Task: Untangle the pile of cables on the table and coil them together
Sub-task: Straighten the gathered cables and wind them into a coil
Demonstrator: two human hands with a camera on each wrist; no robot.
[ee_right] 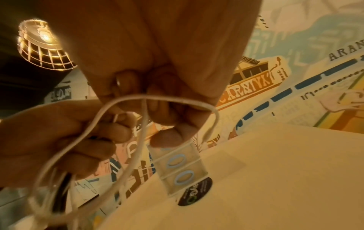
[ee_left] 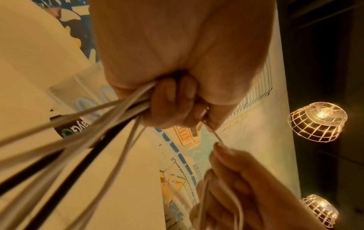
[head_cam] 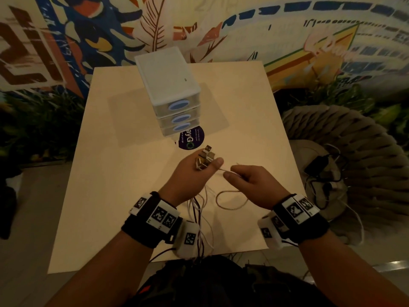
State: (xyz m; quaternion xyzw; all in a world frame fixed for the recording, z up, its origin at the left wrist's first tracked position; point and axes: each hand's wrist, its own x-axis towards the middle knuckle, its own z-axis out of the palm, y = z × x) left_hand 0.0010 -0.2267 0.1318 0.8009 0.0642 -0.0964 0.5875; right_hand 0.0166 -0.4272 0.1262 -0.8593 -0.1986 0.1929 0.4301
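My left hand [head_cam: 199, 167] grips a bundle of white and dark cables [head_cam: 200, 216], with several USB plugs [head_cam: 207, 157] sticking up past its fingers. The strands hang from the fist over the table's near edge; the left wrist view shows them [ee_left: 110, 121] fanning out of the curled fingers. My right hand [head_cam: 239, 177] pinches one thin white cable [head_cam: 228, 199] just right of the left thumb. That cable runs taut between the hands and drops into a loop on the table. In the right wrist view the loop [ee_right: 138, 124] hangs from my curled fingers [ee_right: 167, 137].
A white three-drawer plastic organiser [head_cam: 170, 89] stands at the back of the beige table [head_cam: 121, 173], with a round dark sticker [head_cam: 191, 138] in front of it. A woven chair [head_cam: 345, 147] with a black charger and cords sits to the right. A painted mural wall is behind.
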